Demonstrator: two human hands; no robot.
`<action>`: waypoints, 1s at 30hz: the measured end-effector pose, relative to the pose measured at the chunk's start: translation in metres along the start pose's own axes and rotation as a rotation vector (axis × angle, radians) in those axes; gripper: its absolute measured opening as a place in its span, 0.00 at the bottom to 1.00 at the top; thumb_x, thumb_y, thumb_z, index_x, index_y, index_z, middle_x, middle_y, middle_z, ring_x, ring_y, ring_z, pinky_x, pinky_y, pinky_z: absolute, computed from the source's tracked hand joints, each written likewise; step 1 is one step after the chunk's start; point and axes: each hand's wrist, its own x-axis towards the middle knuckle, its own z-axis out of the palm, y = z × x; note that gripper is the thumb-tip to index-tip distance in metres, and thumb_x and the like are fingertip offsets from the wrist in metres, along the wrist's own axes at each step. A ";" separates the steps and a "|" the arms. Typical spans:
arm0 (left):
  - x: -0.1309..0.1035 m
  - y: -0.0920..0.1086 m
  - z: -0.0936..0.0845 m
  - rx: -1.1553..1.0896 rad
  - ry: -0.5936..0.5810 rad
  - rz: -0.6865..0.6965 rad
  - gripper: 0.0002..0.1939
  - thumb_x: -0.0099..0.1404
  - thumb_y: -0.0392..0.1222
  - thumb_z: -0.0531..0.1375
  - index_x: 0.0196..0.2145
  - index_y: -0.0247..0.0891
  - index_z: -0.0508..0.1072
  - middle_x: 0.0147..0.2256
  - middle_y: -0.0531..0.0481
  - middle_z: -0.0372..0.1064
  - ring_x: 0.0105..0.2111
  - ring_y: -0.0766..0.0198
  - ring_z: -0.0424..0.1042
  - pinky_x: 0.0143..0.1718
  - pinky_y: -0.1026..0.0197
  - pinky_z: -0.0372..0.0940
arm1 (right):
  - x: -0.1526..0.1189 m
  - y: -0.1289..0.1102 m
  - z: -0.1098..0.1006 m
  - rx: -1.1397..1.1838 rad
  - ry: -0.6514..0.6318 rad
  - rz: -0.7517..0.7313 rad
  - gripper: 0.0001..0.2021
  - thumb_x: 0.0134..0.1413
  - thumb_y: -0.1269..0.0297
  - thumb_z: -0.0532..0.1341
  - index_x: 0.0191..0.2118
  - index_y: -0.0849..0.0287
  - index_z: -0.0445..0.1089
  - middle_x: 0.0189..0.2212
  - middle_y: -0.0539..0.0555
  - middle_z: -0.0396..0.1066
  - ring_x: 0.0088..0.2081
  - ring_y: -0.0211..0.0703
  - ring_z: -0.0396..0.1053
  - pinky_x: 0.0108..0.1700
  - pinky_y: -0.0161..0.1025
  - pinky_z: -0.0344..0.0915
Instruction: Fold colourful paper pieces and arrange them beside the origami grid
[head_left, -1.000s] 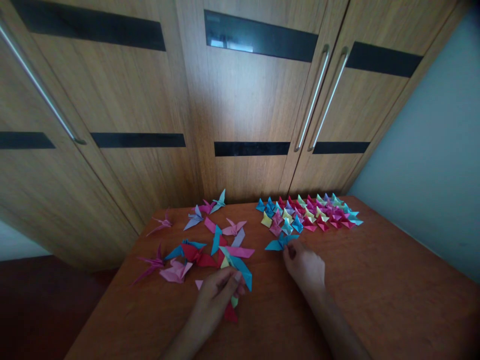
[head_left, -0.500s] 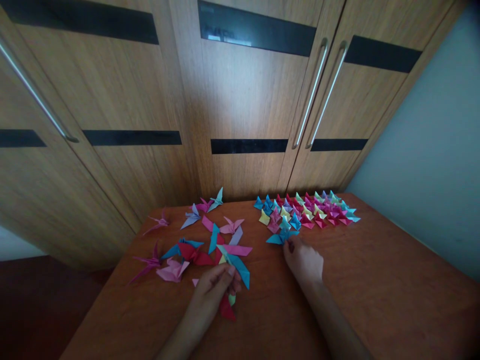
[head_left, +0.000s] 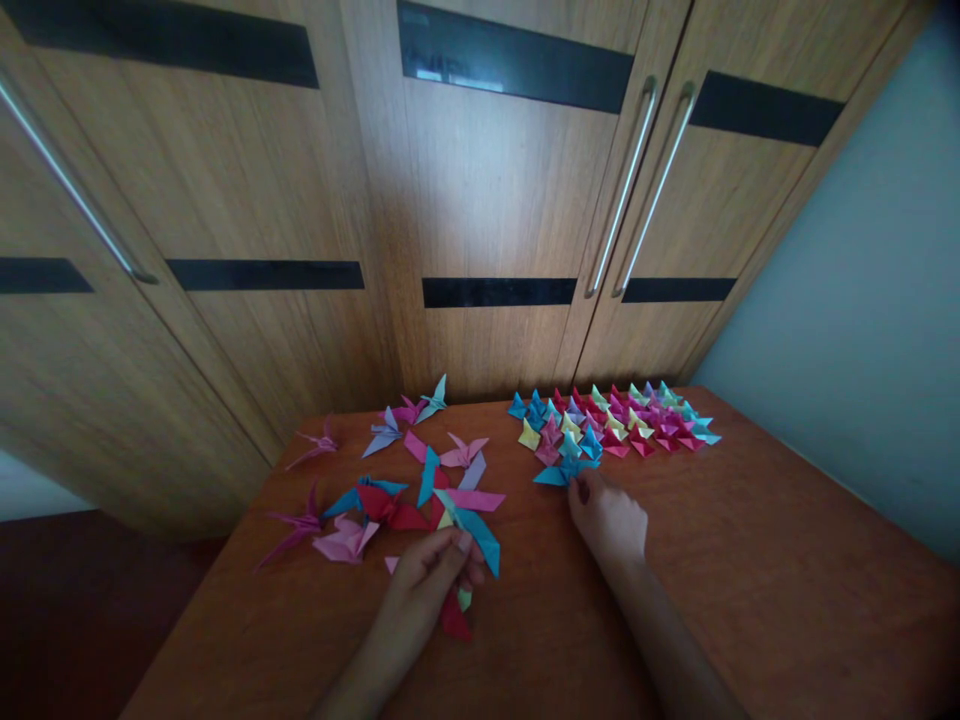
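My left hand (head_left: 431, 575) is closed in a pinch over the loose pile, its fingers on a blue and pale-green origami crane (head_left: 478, 535). Under and beside that hand lie a red paper piece (head_left: 454, 615) and a pink paper wing (head_left: 472, 498); their other parts are hidden. To the right, my right hand (head_left: 611, 520) pinches the near edge of a blue origami crane (head_left: 561, 472), which lies with wings spread in front of the rows of cranes (head_left: 615, 425). The fingertips of the right hand are partly hidden behind its knuckles.
More loose cranes are scattered on the left of the brown table (head_left: 712, 600), among them a red crane (head_left: 386, 507), a pink crane (head_left: 346, 540) and a magenta crane (head_left: 300, 525). Behind the table stands a wooden wardrobe (head_left: 487, 190); a pale wall (head_left: 862, 330) is at the right.
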 end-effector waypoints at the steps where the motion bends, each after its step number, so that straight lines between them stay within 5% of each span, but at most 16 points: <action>1: 0.000 0.001 0.000 -0.001 0.003 -0.001 0.18 0.64 0.52 0.55 0.27 0.35 0.72 0.23 0.50 0.70 0.23 0.67 0.65 0.25 0.67 0.59 | 0.000 0.000 0.000 0.004 -0.003 0.002 0.10 0.59 0.57 0.53 0.33 0.55 0.67 0.29 0.51 0.71 0.26 0.38 0.67 0.24 0.34 0.44; 20: -0.001 0.002 0.002 0.064 -0.008 0.019 0.18 0.65 0.50 0.53 0.26 0.35 0.71 0.24 0.50 0.69 0.24 0.66 0.66 0.26 0.67 0.60 | -0.003 0.003 -0.004 0.130 0.038 0.013 0.12 0.59 0.55 0.54 0.33 0.55 0.69 0.28 0.51 0.72 0.26 0.38 0.67 0.25 0.33 0.45; 24: -0.001 0.011 -0.004 0.263 0.025 0.064 0.18 0.66 0.50 0.51 0.26 0.37 0.71 0.25 0.50 0.70 0.26 0.63 0.68 0.28 0.65 0.61 | -0.009 -0.003 0.000 0.370 0.050 -0.167 0.12 0.60 0.58 0.53 0.32 0.56 0.69 0.26 0.50 0.71 0.28 0.38 0.68 0.28 0.32 0.51; 30: -0.008 0.015 -0.024 0.883 0.201 0.245 0.08 0.64 0.44 0.54 0.35 0.42 0.72 0.35 0.48 0.73 0.36 0.56 0.71 0.39 0.57 0.63 | -0.028 -0.028 0.005 0.511 -0.216 -0.559 0.12 0.59 0.62 0.52 0.29 0.57 0.69 0.25 0.48 0.70 0.28 0.35 0.66 0.31 0.31 0.54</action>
